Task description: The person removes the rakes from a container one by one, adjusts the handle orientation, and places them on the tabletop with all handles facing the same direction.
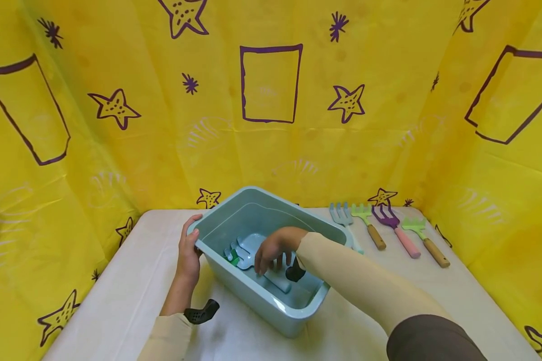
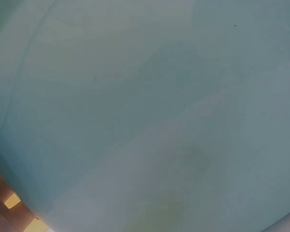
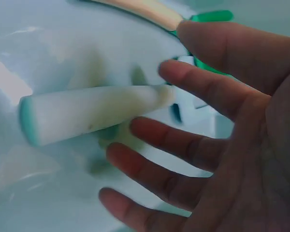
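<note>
The right hand (image 1: 277,248) and its sleeve (image 1: 357,281) block my sight of part of the inside and right rim of the bin (image 1: 248,296). I can't tell whether its fingertips meet the blurred pale handle (image 3: 87,113) beneath. In the right wrist view a green tool (image 3: 211,16) slips behind the thumb, its wooden handle (image 3: 147,10) cropped above. Toward the far right corner of the worktop (image 1: 117,301), the bin covers part of a blue fork (image 1: 341,214). The left wrist view catches just a few fingers of the left hand (image 2: 5,215).
</note>
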### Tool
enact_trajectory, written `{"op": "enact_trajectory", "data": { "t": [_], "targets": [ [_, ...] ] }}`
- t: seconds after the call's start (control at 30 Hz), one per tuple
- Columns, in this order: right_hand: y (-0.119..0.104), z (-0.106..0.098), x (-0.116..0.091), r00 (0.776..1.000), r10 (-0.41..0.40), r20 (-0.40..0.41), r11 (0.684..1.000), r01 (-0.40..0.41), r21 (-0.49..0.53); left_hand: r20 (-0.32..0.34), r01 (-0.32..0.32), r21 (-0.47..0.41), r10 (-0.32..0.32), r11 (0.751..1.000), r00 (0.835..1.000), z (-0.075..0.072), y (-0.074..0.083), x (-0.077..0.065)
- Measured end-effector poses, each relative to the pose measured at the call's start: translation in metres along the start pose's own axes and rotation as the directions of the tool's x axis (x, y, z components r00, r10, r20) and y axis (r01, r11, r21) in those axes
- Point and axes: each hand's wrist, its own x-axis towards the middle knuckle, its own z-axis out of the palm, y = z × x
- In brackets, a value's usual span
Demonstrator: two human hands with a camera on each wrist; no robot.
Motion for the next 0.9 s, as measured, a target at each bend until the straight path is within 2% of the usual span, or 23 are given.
{"op": "enact_trajectory", "data": {
  "t": [0.13,0.27,0.33,0.43,0.53,0.63,0.77,0.9],
  "targets": [
    [0.0002,0.0014,-0.0007,0.998,0.05,0.039,0.997,-0.048,-0.063,-0.001,-0.003,-0.001,0.003,1.0,1.0,0.0007,0.0012,0.0001],
    [0.0003,0.0007,0.0,0.998,0.023,0.057,0.988,-0.014,-0.152,-0.002,-0.002,-0.001,0.002,1.0,1.0,0.0017,0.0023,0.0001],
    [0.0001,-0.0003,-0.0015,0.999,0.002,0.041,0.985,0.005,-0.17,-0.002,-0.002,-0.002,0.002,1.0,1.0,0.002,0.0024,0.0003],
    [0.0002,-0.0024,-0.0045,1.0,-0.007,-0.01,0.993,0.006,-0.119,0.0,-0.004,-0.004,0.004,1.0,1.0,0.0023,0.0024,0.0011],
    [0.0004,-0.0047,-0.0076,0.999,-0.007,-0.053,1.0,0.007,-0.016,-0.001,-0.006,-0.003,0.006,1.0,1.0,0.0023,0.0019,0.0016],
    [0.0008,-0.0058,-0.0089,0.998,-0.023,-0.063,0.999,0.026,0.045,-0.006,-0.002,-0.002,0.002,1.0,1.0,0.0023,0.0012,0.0012],
    [0.0014,-0.0056,-0.0092,0.996,-0.035,-0.087,0.996,0.042,0.079,-0.011,0.001,-0.011,-0.001,1.0,1.0,0.0018,-0.0002,0.0004],
    [0.0018,-0.0058,-0.0096,0.988,-0.021,-0.151,0.996,0.035,0.086,-0.016,-0.001,-0.018,0.001,1.0,1.0,0.0004,-0.0006,-0.0001]
  ]
}}
